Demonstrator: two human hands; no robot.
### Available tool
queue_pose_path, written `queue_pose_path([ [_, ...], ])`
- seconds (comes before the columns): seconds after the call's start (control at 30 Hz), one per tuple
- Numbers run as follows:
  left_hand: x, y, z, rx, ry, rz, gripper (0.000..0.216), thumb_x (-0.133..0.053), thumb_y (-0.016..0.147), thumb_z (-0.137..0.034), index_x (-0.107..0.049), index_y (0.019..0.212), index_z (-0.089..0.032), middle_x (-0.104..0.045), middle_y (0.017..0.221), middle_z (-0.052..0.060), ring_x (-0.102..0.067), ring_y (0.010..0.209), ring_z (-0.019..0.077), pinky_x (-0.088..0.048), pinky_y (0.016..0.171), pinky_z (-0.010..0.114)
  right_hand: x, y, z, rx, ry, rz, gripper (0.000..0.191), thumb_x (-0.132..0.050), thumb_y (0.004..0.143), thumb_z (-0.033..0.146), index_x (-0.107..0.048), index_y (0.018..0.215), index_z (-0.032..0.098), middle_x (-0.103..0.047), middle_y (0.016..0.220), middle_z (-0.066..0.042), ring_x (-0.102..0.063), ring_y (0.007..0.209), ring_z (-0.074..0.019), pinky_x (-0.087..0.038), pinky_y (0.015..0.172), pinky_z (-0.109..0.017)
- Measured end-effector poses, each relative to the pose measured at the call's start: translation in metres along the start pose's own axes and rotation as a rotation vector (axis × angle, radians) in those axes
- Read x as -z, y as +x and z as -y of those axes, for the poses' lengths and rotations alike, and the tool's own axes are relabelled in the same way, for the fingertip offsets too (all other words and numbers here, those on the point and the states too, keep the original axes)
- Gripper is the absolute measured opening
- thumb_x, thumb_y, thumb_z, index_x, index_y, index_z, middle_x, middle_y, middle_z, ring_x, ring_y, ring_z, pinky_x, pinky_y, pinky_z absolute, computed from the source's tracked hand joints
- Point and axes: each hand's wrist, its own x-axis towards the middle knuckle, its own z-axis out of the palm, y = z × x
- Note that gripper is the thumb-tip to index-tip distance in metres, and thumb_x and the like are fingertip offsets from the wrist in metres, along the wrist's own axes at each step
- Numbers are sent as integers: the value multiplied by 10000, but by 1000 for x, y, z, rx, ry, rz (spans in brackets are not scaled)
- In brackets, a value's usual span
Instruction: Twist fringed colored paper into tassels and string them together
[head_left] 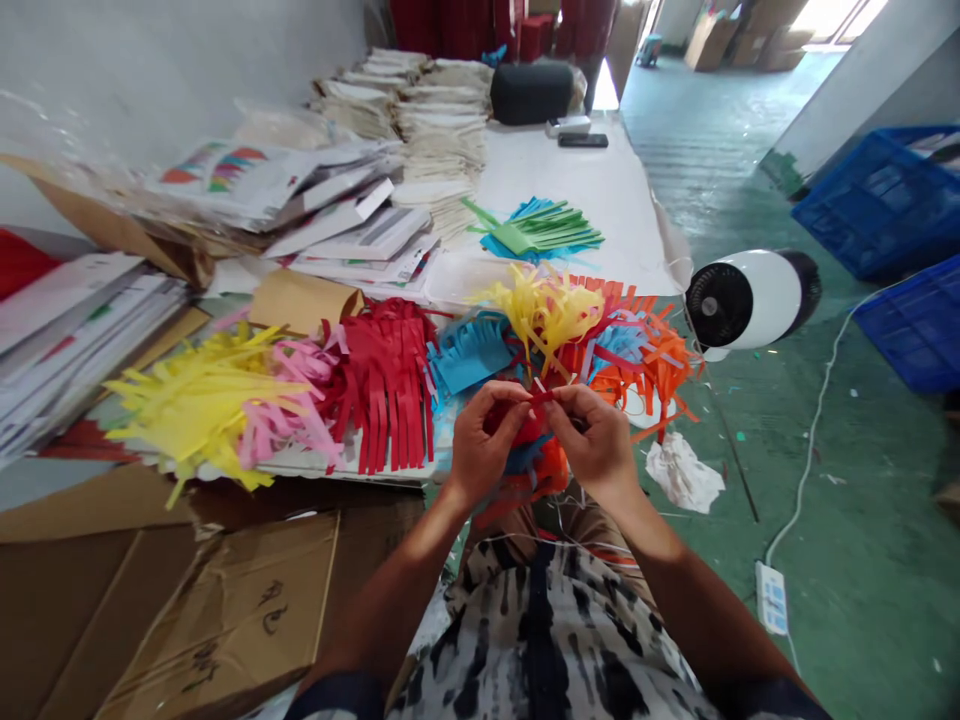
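Observation:
My left hand (484, 440) and my right hand (596, 435) meet at the table's front edge, fingertips pinched on a small red paper strip (541, 398). Below them hang blue and orange fringed paper pieces, partly hidden by my hands. Just beyond my fingers lies a heap of yellow tissue fringe (551, 305), with orange fringe (664, 355) to its right. A blue fringed paper (472, 355) sits left of the heap, beside a red fringed paper (390, 385). Pink fringe (296, 390) and a yellow fringe pile (202, 395) lie farther left.
Green fringed paper (540, 232) lies farther back on the white table (570, 175). Stacks of printed packets (352, 235) stand at the left. A white fan (754, 300) is right of the table, near blue crates (885, 200). A cardboard box (247, 600) is below left.

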Motion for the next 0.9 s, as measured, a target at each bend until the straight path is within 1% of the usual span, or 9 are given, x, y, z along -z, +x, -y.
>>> queue_pose_path([
  [0.1, 3, 1, -1, 27, -12, 61, 150, -713, 983, -361, -700, 988, -212, -710, 1022, 36, -683, 898, 153, -536, 823, 268, -1, 1, -1, -11, 1, -5, 195, -612, 990, 374, -717, 972, 210, -713, 731, -2, -618, 591, -132, -441, 544, -246],
  [0.2, 7, 0, -3, 199, -47, 194, 215, -695, 987, -419, -675, 1015, -207, -689, 891, 12, -646, 764, 138, -508, 705, 244, -2, 2, -1, -15, 26, -18, 208, -618, 989, 396, -705, 959, 209, -721, 734, -7, -639, 600, -141, -465, 561, -253],
  [0.27, 10, 0, -5, 273, -53, 242, 250, -701, 976, -448, -665, 1017, -205, -665, 816, -5, -615, 699, 131, -481, 655, 234, -2, 3, -1, -6, 24, -22, 217, -620, 990, 406, -702, 953, 208, -721, 732, -6, -641, 597, -142, -471, 563, -254],
  [0.37, 15, 2, -7, 297, -59, 230, 300, -742, 936, -483, -670, 970, -194, -658, 788, -4, -598, 700, 133, -470, 656, 235, -4, 4, -1, 9, 2, -31, 227, -626, 991, 412, -704, 942, 205, -704, 710, 2, -612, 579, -135, -453, 545, -250],
  [0.47, 17, 6, -7, 379, -194, 197, 368, -767, 905, -535, -658, 942, -186, -623, 728, -21, -540, 638, 114, -431, 618, 228, -4, 6, -2, 23, 15, -33, 270, -642, 993, 456, -709, 938, 200, -694, 703, 2, -610, 595, -139, -457, 552, -250],
  [0.57, 17, 11, -5, 432, -303, 126, 408, -792, 880, -555, -646, 918, -176, -597, 714, -34, -497, 610, 91, -404, 613, 221, -1, 5, -2, 37, 24, -30, 290, -640, 1005, 481, -718, 950, 207, -699, 703, 4, -631, 612, -144, -478, 576, -252],
  [0.63, 16, 13, -2, 441, -328, 98, 420, -796, 876, -558, -642, 893, -168, -585, 701, -36, -484, 607, 86, -398, 621, 223, 1, 3, -2, 71, -1, -16, 273, -633, 1017, 468, -722, 960, 216, -703, 699, 9, -638, 609, -141, -486, 587, -252],
  [0.77, 14, 14, 0, 433, -356, 110, 412, -777, 901, -547, -638, 863, -161, -562, 671, -38, -479, 617, 91, -403, 639, 230, 3, 0, -1, 165, -71, 40, 251, -616, 1036, 439, -732, 967, 228, -713, 708, 9, -644, 606, -136, -495, 610, -257],
  [0.9, 13, 13, -1, 434, -369, 108, 397, -790, 893, -533, -648, 860, -164, -573, 670, -35, -487, 617, 93, -412, 640, 233, 2, 1, 0, 172, -95, 65, 261, -609, 1040, 439, -730, 953, 225, -717, 695, 8, -653, 592, -141, -501, 615, -267],
])
